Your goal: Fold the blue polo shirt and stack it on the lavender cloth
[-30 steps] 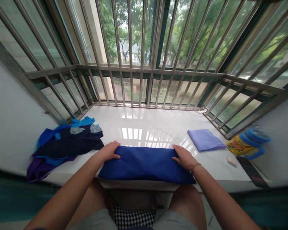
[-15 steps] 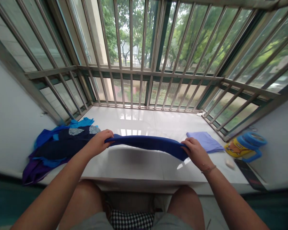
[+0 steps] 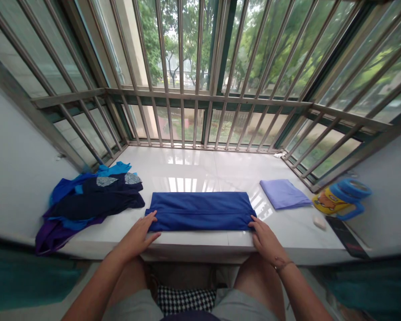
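Hands: the left hand (image 3: 135,238) and right hand (image 3: 265,243) are held open, unclenched, with fingertips laid against the near edge of the cloth; nothing is grasped.
Cloth: a folded blue cloth (image 3: 200,211) is laid flat as a smooth long rectangle, on the white tiled counter (image 3: 187,169).
Edges: the cloth's near fold is set just behind the counter's front edge.
Left of cloth: a heaped navy, purple and bright-blue clothing pile (image 3: 96,200) is placed just beside it.
Right of cloth: a folded lilac cloth (image 3: 284,195) is laid nearby; a yellow cartoon-printed cup (image 3: 334,203) is set farther along.
Beyond cloth: steel window bars (image 3: 197,120) are fixed along the counter's far edge.
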Available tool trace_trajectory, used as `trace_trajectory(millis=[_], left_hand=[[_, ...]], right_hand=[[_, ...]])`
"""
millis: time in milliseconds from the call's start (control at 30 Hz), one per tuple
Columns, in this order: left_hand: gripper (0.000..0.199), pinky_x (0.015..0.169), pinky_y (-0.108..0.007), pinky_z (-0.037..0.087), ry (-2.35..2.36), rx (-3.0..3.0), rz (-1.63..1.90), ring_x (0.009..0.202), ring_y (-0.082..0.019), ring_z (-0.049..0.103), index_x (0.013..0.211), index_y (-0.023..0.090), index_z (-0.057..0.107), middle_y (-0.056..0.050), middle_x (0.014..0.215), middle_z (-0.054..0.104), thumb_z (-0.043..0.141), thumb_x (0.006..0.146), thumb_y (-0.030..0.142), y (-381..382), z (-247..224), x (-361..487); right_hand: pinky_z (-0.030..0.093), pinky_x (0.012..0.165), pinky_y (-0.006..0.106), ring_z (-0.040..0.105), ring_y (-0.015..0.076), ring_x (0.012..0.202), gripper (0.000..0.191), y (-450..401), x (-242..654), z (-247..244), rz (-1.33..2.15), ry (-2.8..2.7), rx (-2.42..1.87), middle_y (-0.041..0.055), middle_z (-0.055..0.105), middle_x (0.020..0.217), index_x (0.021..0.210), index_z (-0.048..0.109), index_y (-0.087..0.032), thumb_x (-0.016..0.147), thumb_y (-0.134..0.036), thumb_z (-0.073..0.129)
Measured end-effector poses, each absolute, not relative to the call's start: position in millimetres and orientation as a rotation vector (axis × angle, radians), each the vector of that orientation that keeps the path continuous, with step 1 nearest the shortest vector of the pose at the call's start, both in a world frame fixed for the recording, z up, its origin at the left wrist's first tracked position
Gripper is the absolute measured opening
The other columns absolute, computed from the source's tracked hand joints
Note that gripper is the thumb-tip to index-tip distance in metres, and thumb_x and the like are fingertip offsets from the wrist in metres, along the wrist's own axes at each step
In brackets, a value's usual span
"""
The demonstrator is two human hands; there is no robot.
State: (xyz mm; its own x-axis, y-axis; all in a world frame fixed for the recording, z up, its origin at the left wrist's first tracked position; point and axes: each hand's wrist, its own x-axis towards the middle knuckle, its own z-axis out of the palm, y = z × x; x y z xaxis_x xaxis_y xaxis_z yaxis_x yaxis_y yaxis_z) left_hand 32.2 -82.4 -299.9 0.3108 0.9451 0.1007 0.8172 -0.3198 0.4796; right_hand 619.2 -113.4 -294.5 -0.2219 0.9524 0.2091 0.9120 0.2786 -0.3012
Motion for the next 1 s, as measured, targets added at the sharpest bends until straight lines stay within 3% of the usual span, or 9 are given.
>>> trace_trajectory(millis=[133,233,333,433,600,833,1000], left_hand=[[0.053,0.127,-0.054,0.043,1.719,2.163,0.740,0.149,-0.033,0.055,0.144,0.019,0.060,-0.017,0.159,0.059,0.048,0.103,0.051,-70,-311,38],[0.054,0.125,-0.053,0.044,1.903,2.083,0.821,0.143,-0.034,0.060,0.142,0.016,0.061,-0.020,0.150,0.065,0.038,0.105,0.048,-64,-316,40],[0.061,0.118,-0.056,0.048,2.207,1.946,0.762,0.134,-0.040,0.063,0.136,0.011,0.064,-0.026,0.138,0.069,0.039,0.103,0.055,-60,-311,38],[0.056,0.106,-0.051,0.054,2.330,1.759,0.692,0.121,-0.040,0.068,0.118,0.015,0.072,-0.022,0.125,0.074,0.049,0.097,0.062,-53,-300,36],[0.031,0.081,-0.035,0.053,2.181,1.534,0.688,0.095,-0.029,0.075,0.089,0.024,0.073,-0.008,0.097,0.081,0.057,0.094,0.050,-39,-283,37],[0.029,0.068,-0.032,0.044,2.239,1.567,0.681,0.083,-0.027,0.072,0.093,0.025,0.067,-0.004,0.085,0.076,0.062,0.093,0.054,-41,-285,43],[0.032,0.072,-0.033,0.047,2.237,1.484,0.841,0.083,-0.026,0.072,0.096,0.026,0.063,-0.004,0.089,0.074,0.061,0.091,0.057,-42,-283,46]], right_hand=[[0.053,0.111,0.049,0.070,0.0323,0.124,0.041,-99,609,-286,0.093,-1.915,-1.975,0.0206,0.072,0.129,0.125,0.069,-0.016,0.109,-0.041,0.042],[0.057,0.099,0.050,0.074,0.0368,0.110,0.057,-83,591,-285,0.048,-1.680,-2.255,0.0265,0.073,0.116,0.126,0.070,-0.010,0.109,-0.054,0.037],[0.058,0.090,0.051,0.076,0.0385,0.101,0.066,-68,579,-290,0.063,-1.531,-2.375,0.0289,0.074,0.109,0.122,0.072,-0.009,0.106,-0.063,0.038],[0.059,0.082,0.046,0.076,0.0345,0.092,0.057,-55,580,-297,0.005,-1.429,-2.360,0.0244,0.075,0.100,0.116,0.074,-0.014,0.105,-0.059,0.041],[0.058,0.075,0.040,0.076,0.0301,0.084,0.046,-48,599,-303,-0.069,-1.442,-2.252,0.0201,0.076,0.094,0.104,0.076,-0.016,0.103,-0.048,0.043],[0.059,0.076,0.047,0.078,0.0380,0.090,0.065,-57,589,-294,0.137,-1.459,-2.529,0.0280,0.077,0.098,0.112,0.076,-0.011,0.103,-0.066,0.044],[0.060,0.078,0.043,0.080,0.0360,0.092,0.048,-48,599,-279,0.360,-1.517,-2.559,0.0258,0.080,0.100,0.098,0.079,-0.013,0.102,-0.050,0.050]])
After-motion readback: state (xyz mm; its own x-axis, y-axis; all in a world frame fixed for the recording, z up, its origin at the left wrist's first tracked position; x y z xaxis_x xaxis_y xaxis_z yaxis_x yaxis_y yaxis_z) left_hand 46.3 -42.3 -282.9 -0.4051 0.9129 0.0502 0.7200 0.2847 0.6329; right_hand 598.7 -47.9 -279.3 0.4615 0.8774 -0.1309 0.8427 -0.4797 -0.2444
